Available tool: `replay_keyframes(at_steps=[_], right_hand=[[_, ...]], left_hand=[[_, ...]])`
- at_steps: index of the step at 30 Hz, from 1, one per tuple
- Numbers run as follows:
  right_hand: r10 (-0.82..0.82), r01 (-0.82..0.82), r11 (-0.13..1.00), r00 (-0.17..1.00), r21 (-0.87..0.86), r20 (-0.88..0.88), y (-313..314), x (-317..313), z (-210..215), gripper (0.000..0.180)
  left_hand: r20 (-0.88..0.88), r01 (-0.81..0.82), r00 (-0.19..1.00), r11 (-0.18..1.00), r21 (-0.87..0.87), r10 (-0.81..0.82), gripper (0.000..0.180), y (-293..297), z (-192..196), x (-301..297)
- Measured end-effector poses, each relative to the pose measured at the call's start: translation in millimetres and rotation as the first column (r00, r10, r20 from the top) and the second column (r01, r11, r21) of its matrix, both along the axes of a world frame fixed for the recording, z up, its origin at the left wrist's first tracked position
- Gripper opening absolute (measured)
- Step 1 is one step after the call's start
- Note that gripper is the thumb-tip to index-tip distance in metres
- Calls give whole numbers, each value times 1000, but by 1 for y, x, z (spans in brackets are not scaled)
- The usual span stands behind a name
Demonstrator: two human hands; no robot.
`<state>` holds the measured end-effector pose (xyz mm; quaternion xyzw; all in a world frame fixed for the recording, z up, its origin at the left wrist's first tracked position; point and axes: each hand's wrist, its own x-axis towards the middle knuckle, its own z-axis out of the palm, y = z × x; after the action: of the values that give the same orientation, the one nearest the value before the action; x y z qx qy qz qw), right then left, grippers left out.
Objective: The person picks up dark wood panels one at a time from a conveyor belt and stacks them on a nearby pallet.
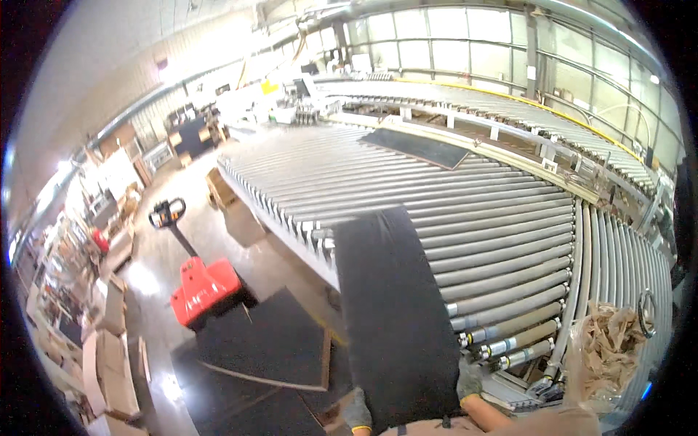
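Observation:
A long black panel (pixel 392 305) stretches away from my body, its far end over the edge of the roller conveyor (pixel 502 243). My left hand (pixel 356 410), in a grey glove with a yellow cuff, is closed on the panel's near left edge. Along the opposite edge my right hand (pixel 469 381), gloved alike, also grips the panel. The fingers beneath it are partly hidden. Farther off, a second dark panel (pixel 418 147) lies flat on the rollers. Dark boards with light brown edges (pixel 265 341) lie stacked low to my left.
A red pallet jack (pixel 207 287) with a black handle stands beyond the stacked boards. Crumpled brown paper in a clear bag (pixel 607 349) sits at the right, by a curved roller section (pixel 629 254). Cardboard pieces (pixel 109 370) line the far left.

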<state>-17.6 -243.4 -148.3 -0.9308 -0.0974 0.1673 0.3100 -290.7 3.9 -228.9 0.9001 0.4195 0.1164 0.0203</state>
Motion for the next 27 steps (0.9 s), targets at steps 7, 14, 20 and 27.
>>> replay_keyframes(at_steps=[7, 14, 20, 27], right_hand=[[-196, 346, 833, 914, 432, -354, -52, -6, -29, 50], [167, 206, 872, 728, 445, -665, -74, 15, -52, 55], [218, 83, 896, 772, 435, -597, -58, 44, -34, 53], [-101, 386, 824, 821, 415, -562, -48, 30, 9, 74]], left_hand=[[30, 104, 995, 922, -373, -100, 37, -10, 73, 49], [-28, 51, 997, 861, -506, -75, 45, 44, 80, 92], [55, 176, 984, 914, -366, -168, 42, 43, 72, 101], [74, 276, 961, 919, -281, -266, 46, 26, 63, 76]])
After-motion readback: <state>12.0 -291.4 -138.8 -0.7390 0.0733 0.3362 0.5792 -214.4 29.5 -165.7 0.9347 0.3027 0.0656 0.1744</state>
